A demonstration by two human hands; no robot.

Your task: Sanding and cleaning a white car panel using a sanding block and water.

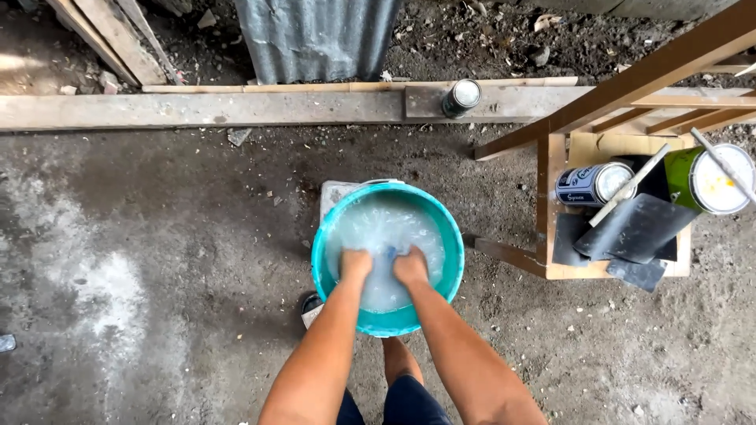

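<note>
both hands are sunk in cloudy water in a teal bucket on the concrete floor; the left hand and right hand look clenched, a small blue thing between them, hold unclear; to the right, a wooden table carries a blue-and-white labelled can on its side and a green can; a dark can stands on the far plank.

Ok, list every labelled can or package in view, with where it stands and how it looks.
Blue-labelled can: on its side on the wooden stool, pale lid.
Green can: on the stool's right end, tilted, white lid smeared yellow.
Dark can: on the wooden beam beyond the teal bucket, round silver top.
</note>
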